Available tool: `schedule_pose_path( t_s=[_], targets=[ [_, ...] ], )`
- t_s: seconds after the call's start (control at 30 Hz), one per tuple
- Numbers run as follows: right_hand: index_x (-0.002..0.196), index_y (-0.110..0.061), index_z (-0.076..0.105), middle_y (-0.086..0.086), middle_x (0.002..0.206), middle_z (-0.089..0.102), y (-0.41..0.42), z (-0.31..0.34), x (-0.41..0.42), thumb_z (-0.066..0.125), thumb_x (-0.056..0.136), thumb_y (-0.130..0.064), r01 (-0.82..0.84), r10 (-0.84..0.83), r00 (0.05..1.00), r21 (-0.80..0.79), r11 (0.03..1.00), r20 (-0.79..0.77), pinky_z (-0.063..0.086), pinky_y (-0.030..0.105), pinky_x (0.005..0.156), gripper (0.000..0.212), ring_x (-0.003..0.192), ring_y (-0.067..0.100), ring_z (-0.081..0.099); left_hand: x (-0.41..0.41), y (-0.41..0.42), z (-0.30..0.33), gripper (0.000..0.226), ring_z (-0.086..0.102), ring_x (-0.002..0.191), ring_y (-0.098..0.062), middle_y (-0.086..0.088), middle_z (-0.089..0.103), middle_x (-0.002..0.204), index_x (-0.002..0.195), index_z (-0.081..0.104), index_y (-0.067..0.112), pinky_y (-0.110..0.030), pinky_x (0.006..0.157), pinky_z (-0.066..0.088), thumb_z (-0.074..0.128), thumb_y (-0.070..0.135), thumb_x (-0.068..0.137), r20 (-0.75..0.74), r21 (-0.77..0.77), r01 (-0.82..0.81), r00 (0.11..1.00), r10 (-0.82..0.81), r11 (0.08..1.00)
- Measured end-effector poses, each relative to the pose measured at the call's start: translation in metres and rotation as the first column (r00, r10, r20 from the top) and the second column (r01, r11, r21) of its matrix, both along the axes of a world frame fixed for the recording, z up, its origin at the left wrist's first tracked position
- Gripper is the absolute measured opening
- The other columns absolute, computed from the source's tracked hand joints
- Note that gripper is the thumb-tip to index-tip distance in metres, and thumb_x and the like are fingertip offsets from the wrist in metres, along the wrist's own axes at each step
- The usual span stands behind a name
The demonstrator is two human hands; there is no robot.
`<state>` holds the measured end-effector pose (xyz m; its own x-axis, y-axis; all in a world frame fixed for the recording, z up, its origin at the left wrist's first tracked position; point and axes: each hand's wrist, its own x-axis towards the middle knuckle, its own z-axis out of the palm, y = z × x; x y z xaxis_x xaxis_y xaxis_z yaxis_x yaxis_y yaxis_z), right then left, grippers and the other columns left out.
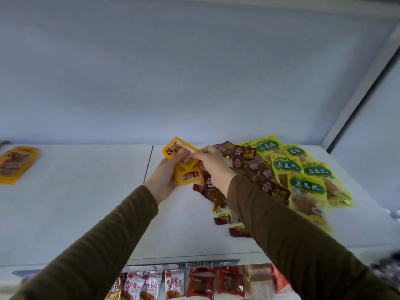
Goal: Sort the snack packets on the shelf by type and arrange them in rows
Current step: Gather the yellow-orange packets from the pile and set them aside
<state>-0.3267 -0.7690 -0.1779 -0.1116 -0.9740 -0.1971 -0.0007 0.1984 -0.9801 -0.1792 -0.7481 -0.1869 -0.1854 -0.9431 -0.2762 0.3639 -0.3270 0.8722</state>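
So you're about midway through, I'd say. Your left hand (165, 177) is curled around a small stack of orange packets (184, 165) held just above the shelf (86, 202), and your right hand (211, 162) is pinching the top edge of that same stack, looks like adding one or squaring it up. Far left there's a lone orange packet (16, 164) lying flat, probably where that type is meant to go. To the right, the yellow-green packets (303, 169) are already fanned out in overlapping rows, so that type looks mostly gathered, if not exactly tidy. The dark brown packets (255, 165) between them and your hands are still a jumble, and a few red-ended clear packets (218, 198) sit partly under your right sleeve, nearer the front edge. What's left, by my guess: lay down the orange ones, then straighten the brown and red ones into proper rows. The lower shelf's packets (173, 282) already stand in a line.
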Motion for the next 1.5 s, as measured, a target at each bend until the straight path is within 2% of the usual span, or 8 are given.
schedule_pose_path(
  t_s=[0.33, 0.43, 0.6, 0.8, 0.93, 1.07, 1.23, 1.5],
  targets=[
    [0.112, -0.003, 0.065, 0.013, 0.104, 0.071, 0.049, -0.01, 0.014, 0.073, 0.094, -0.028, -0.137, 0.137, 0.989, -0.01, 0.99, -0.049, 0.049, 0.027, 0.072, 0.032, 0.086, 0.014, 0.064, 0.004, 0.007, -0.007, 0.037, 0.072, 0.101, -0.036, -0.021, 0.072, 0.119, 0.132, 0.059, 0.004, -0.049, 0.084, 0.061, 0.065, 0.017, 0.098, 0.149, 0.031, -0.167, 0.976, 0.161, 0.985],
    [0.105, -0.011, 0.068, -0.004, 0.093, 0.066, 0.048, -0.005, -0.011, 0.069, 0.097, -0.028, -0.085, 0.079, 0.994, -0.075, 0.994, -0.079, 0.051, 0.026, 0.076, 0.018, 0.078, 0.004, 0.062, 0.014, 0.011, -0.005, 0.035, 0.076, 0.086, -0.027, -0.015, 0.076, 0.11, 0.13, 0.06, 0.009, -0.042, 0.072, 0.063, 0.067, 0.018, 0.097, 0.138, 0.014, -0.156, 0.979, 0.153, 0.988],
    [0.103, -0.016, 0.067, -0.006, 0.092, 0.063, 0.04, -0.004, -0.057, 0.06, 0.101, -0.018, 0.016, -0.052, 0.972, -0.156, 0.988, -0.228, 0.052, 0.028, 0.083, 0.007, 0.085, 0.009, 0.059, 0.028, 0.019, -0.003, 0.04, 0.076, 0.089, -0.025, -0.011, 0.076, 0.113, 0.132, 0.057, 0.014, -0.043, 0.072, 0.062, 0.07, 0.02, 0.095, 0.149, 0.019, -0.187, 0.972, 0.182, 0.982],
    [0.116, -0.018, 0.068, -0.005, 0.115, 0.067, 0.049, -0.024, -0.066, 0.058, 0.102, -0.015, -0.125, 0.033, 0.876, -0.159, 0.979, -0.482, 0.045, 0.016, 0.084, 0.018, 0.107, 0.01, 0.061, 0.033, 0.028, -0.012, 0.038, 0.076, 0.092, -0.027, -0.011, 0.076, 0.114, 0.131, 0.058, 0.016, -0.045, 0.075, 0.062, 0.07, 0.018, 0.095, 0.158, 0.06, -0.188, 0.972, 0.176, 0.98],
    [0.12, -0.019, 0.069, -0.006, 0.12, 0.067, 0.059, -0.031, -0.059, 0.062, 0.101, -0.018, -0.197, 0.033, 0.794, -0.206, 0.958, -0.607, 0.05, 0.029, 0.101, 0.02, 0.114, 0.011, 0.059, 0.029, 0.035, -0.018, 0.034, 0.076, 0.092, -0.029, -0.011, 0.077, 0.11, 0.128, 0.061, 0.018, -0.04, 0.066, 0.062, 0.069, 0.016, 0.095, 0.147, 0.076, -0.153, 0.979, 0.141, 0.985],
    [0.123, -0.025, 0.068, -0.006, 0.128, 0.064, 0.069, -0.036, -0.058, 0.063, 0.1, -0.029, -0.231, 0.001, 0.685, -0.216, 0.949, -0.728, 0.039, 0.036, 0.108, 0.024, 0.13, 0.017, 0.046, 0.022, 0.04, -0.019, 0.037, 0.074, 0.103, -0.034, -0.013, 0.076, 0.113, 0.132, 0.059, 0.017, -0.046, 0.077, 0.062, 0.067, 0.015, 0.096, 0.138, 0.071, -0.117, 0.985, 0.106, 0.991],
    [0.124, -0.024, 0.07, -0.008, 0.125, 0.066, 0.078, -0.033, -0.05, 0.059, 0.102, -0.03, -0.237, -0.025, 0.74, -0.296, 0.925, -0.672, 0.04, 0.029, 0.1, 0.025, 0.124, 0.013, 0.051, 0.011, 0.043, -0.015, 0.039, 0.073, 0.104, -0.032, -0.012, 0.075, 0.116, 0.133, 0.057, 0.016, -0.049, 0.084, 0.06, 0.067, 0.013, 0.096, 0.14, 0.049, -0.075, 0.988, 0.068, 0.996],
    [0.144, -0.016, 0.056, 0.003, 0.135, 0.064, 0.063, -0.012, -0.011, 0.053, 0.105, -0.037, -0.408, 0.309, 0.836, -0.139, 0.902, -0.454, 0.056, 0.035, 0.098, 0.044, 0.118, 0.016, 0.064, 0.015, 0.045, -0.004, 0.045, 0.07, 0.11, -0.035, -0.016, 0.07, 0.125, 0.138, 0.054, 0.012, -0.052, 0.09, 0.058, 0.067, 0.009, 0.095, 0.1, 0.01, -0.029, 0.995, 0.028, 1.0]
  ],
)
